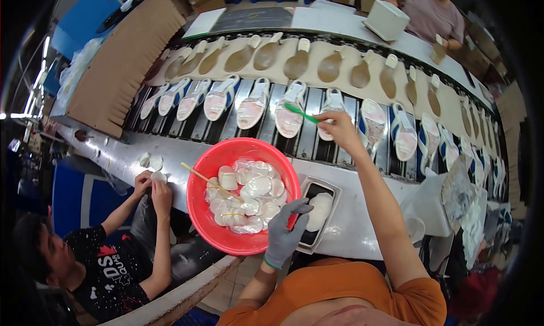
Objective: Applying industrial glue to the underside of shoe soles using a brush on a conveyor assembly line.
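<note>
My bare right hand (339, 129) grips a slim green brush (301, 113), toothbrush-like, whose head lies over the insole of a white sandal (289, 128) on the conveyor. In a grey glove, my left hand (283, 233) is at the right rim of a red basin (202, 162), fingers bent and apart, with nothing visible between them. Round white pieces (259, 185), some with shiny clear film, fill the basin, and a thin yellowish stick (212, 183) leans across them. Right of the glove, white rounded pads (321, 210) lie in a shallow tray (306, 250) with a dark inside.
More sandals (217, 101) line the slatted conveyor (265, 128); brown soles (328, 69) lie on a beige belt beyond. A co-worker (90, 258) at left handles a white piece. Another person (430, 14) stands far right. A white container (436, 198) stands right of my forearm.
</note>
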A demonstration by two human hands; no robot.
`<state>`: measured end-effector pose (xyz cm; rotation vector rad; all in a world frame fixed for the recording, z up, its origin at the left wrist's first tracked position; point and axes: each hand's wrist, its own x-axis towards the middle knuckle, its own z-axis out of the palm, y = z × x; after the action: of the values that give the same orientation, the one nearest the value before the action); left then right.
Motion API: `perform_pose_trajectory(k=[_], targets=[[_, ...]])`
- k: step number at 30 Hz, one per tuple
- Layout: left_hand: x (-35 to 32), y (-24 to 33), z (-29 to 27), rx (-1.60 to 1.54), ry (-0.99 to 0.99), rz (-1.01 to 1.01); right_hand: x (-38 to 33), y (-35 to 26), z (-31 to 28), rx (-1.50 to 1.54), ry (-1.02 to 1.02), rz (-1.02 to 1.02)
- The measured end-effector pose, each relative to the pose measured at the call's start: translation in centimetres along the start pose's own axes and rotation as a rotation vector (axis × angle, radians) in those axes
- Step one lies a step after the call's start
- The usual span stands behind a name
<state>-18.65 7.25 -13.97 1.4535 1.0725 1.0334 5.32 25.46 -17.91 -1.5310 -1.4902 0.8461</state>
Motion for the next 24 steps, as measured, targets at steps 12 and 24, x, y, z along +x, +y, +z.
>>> perform_pose_trajectory(k=[12, 24], targets=[[0.0, 0.8, 5.3, -1.14, 0.019, -0.09, -7.8, 3.7, -5.0, -0.247, 0.156, 0.087], [18.8, -10.0, 16.3, -1.463, 0.623, -0.658, -5.9, 3.0, -5.1, -0.557, 0.219, -0.051]])
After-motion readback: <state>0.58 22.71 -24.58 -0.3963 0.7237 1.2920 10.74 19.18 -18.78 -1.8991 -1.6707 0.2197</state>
